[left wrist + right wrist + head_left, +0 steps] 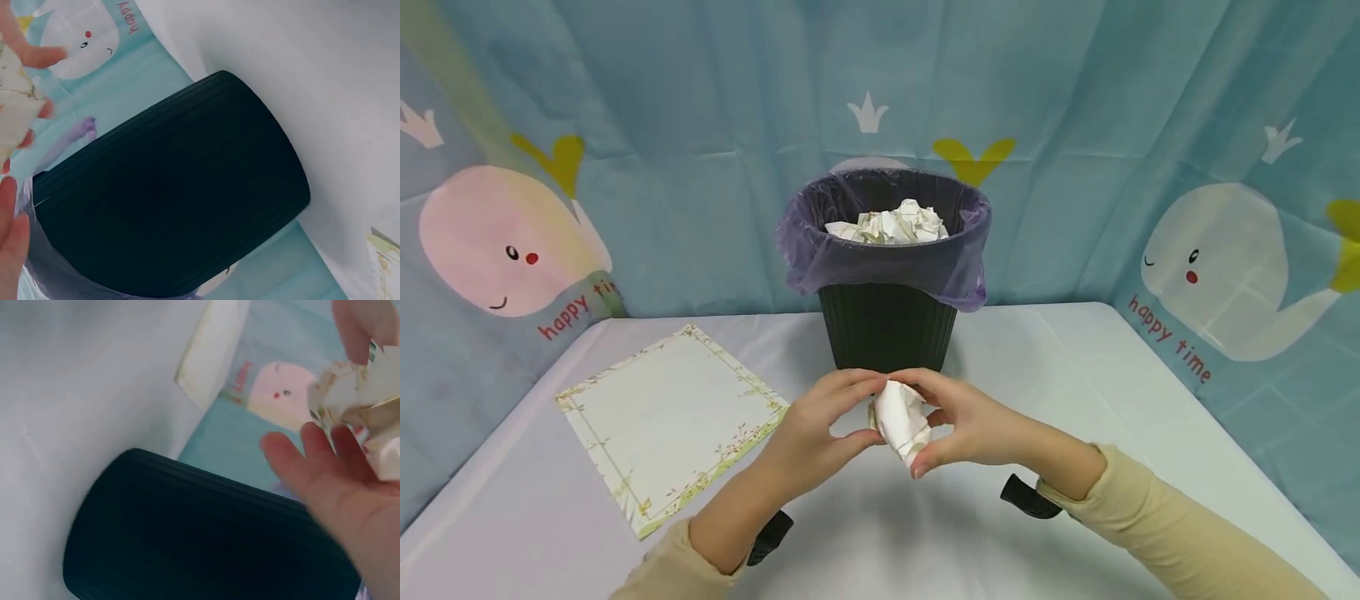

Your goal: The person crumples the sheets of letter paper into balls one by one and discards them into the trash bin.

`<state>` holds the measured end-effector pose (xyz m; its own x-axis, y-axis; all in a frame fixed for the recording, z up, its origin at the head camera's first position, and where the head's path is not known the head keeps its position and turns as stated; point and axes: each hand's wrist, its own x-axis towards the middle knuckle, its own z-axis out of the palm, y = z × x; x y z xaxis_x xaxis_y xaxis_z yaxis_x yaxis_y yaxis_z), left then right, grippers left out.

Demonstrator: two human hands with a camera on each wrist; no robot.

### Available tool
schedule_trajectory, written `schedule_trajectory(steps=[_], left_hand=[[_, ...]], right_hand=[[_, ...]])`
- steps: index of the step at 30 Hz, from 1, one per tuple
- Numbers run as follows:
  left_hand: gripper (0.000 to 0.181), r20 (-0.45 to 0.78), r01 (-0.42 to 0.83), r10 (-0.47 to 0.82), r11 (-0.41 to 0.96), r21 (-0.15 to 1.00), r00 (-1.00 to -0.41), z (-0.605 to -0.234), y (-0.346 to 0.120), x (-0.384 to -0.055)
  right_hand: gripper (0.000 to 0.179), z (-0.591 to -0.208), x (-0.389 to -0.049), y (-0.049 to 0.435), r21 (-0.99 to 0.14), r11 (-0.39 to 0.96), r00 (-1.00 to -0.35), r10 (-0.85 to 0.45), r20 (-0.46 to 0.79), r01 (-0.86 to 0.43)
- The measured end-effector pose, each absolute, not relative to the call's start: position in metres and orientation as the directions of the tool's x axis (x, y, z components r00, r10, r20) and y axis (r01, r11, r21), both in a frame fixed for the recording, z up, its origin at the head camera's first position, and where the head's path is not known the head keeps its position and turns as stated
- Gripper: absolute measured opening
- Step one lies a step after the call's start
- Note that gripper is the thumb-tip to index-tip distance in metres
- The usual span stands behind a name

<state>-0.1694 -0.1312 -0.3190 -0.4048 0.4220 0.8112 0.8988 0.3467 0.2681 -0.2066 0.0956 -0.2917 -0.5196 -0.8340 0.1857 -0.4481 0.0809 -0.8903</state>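
A crumpled sheet of paper (901,419), white with patterned bits, is held up between both hands over the table, in front of the bin. My left hand (816,429) grips its left side, fingertips at the top and thumb lower down. From the other side my right hand (973,425) holds it, with the thumb near the lower end and fingers curved behind. The right wrist view shows folds and printed edges on the crumpled paper (381,394). At the edge of the left wrist view, part of the crumpled paper (15,103) is cut off.
Behind the hands stands a dark ribbed bin (887,329) with a purple liner (887,265), holding crumpled papers (898,223). A flat sheet with a floral border (673,421) lies on the white table (1060,375) to the left. A blue printed curtain (700,83) hangs behind.
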Motion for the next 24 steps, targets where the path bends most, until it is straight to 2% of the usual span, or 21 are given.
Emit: schedule_trajectory(steps=[5, 8, 12, 14, 19, 24], left_hand=[[0.052, 0.874, 0.887, 0.353, 0.431, 0.164, -0.333, -0.323, -0.125, -0.172], [0.044, 0.893, 0.884, 0.296, 0.425, 0.195, -0.339, -0.329, -0.123, -0.171], [0.039, 0.885, 0.883, 0.269, 0.389, 0.261, -0.380, -0.332, -0.121, -0.169], [0.037, 0.874, 0.873, 0.276, 0.405, 0.273, -0.401, -0.331, -0.121, -0.169], [0.021, 0.863, 0.849, 0.306, 0.477, 0.227, -0.403, -0.329, -0.118, -0.170], [0.037, 0.882, 0.855, 0.316, 0.492, 0.164, -0.350, -0.329, -0.113, -0.174]], right_hand=[[0.079, -0.300, -0.203, 0.093, -0.858, 0.045, -0.530, -0.803, 0.274, -0.511], [0.080, -0.303, -0.203, 0.092, -0.851, 0.018, -0.527, -0.793, 0.307, -0.525], [0.091, -0.304, -0.205, 0.093, -0.879, -0.068, -0.490, -0.809, 0.325, -0.472], [0.090, -0.304, -0.205, 0.092, -0.888, -0.107, -0.483, -0.807, 0.340, -0.446], [0.071, -0.306, -0.201, 0.088, -0.913, -0.136, -0.567, -0.746, 0.350, -0.385], [0.058, -0.312, -0.198, 0.083, -0.915, -0.147, -0.657, -0.654, 0.375, -0.376]])
